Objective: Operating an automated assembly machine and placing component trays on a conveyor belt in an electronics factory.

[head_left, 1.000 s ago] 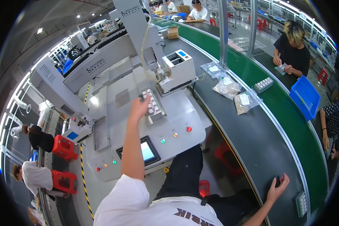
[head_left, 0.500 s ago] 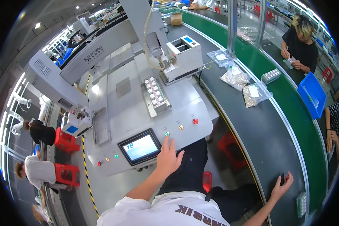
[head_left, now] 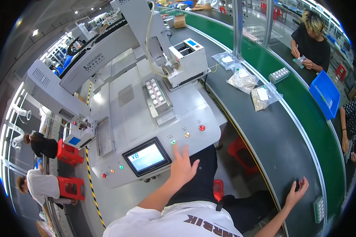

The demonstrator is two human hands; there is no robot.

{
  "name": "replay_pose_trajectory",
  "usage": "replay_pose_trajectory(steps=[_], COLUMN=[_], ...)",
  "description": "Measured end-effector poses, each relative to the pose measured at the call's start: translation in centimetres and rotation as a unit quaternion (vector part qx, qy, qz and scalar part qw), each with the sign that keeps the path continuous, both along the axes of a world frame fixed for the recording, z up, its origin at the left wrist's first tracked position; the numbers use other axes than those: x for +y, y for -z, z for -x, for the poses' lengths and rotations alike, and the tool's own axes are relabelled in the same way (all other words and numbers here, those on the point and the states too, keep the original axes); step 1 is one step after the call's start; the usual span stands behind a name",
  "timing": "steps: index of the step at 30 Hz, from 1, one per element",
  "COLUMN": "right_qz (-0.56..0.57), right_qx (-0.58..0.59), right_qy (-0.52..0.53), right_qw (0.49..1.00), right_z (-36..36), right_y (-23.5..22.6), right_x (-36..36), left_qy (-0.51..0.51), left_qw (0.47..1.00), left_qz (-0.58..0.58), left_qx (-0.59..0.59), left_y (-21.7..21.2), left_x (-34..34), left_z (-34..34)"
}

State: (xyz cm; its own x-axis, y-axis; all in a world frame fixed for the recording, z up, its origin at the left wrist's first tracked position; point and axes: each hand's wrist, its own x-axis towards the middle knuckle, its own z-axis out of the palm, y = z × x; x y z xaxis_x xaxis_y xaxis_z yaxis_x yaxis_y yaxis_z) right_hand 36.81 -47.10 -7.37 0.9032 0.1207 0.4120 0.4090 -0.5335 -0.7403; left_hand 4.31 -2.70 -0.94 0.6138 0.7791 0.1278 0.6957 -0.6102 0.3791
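Note:
My left hand (head_left: 182,168) is over the front edge of a grey bench machine (head_left: 134,114), fingers stretched out and holding nothing. Its fingertips lie just below a green push button (head_left: 173,142); a small gap seems to separate them. To its left is a lit touch screen (head_left: 147,158). Farther back, a fixture holds rows of white square parts (head_left: 156,93). Off to the right, my right hand (head_left: 296,193) hovers over or rests on the dark bench top (head_left: 273,158), thumb and half-curled fingers apart. A green tray of white parts (head_left: 319,209) stands near it.
Bags of small parts (head_left: 261,98) and another tray of white parts (head_left: 279,75) lie along the green conveyor belt (head_left: 300,102). A blue bin (head_left: 325,94) stands beyond. Co-workers sit across the belt and at far left. A gantry head (head_left: 81,132) overhangs the machine's left side.
My left hand has drawn back slightly from the green button, toward me and to the right. My right hand is nearly in the same place. The whole view has shifted a little.

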Motion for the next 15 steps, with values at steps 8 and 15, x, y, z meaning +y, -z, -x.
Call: replay_pose_trajectory(steps=[8,15], right_qz=[0.034,-0.021], right_qx=[-0.039,-0.051], right_qy=[0.074,0.036], right_qw=[0.996,0.998], right_z=[2.4,1.4], right_y=[-3.7,-4.0], right_x=[0.7,3.4], left_qy=[0.212,0.221], left_qw=[0.936,0.960], left_qz=[0.209,0.122], left_qx=[-0.186,-0.118], left_y=[6.9,10.4], left_x=[-3.3,-4.1], left_z=[-2.7,-2.5])
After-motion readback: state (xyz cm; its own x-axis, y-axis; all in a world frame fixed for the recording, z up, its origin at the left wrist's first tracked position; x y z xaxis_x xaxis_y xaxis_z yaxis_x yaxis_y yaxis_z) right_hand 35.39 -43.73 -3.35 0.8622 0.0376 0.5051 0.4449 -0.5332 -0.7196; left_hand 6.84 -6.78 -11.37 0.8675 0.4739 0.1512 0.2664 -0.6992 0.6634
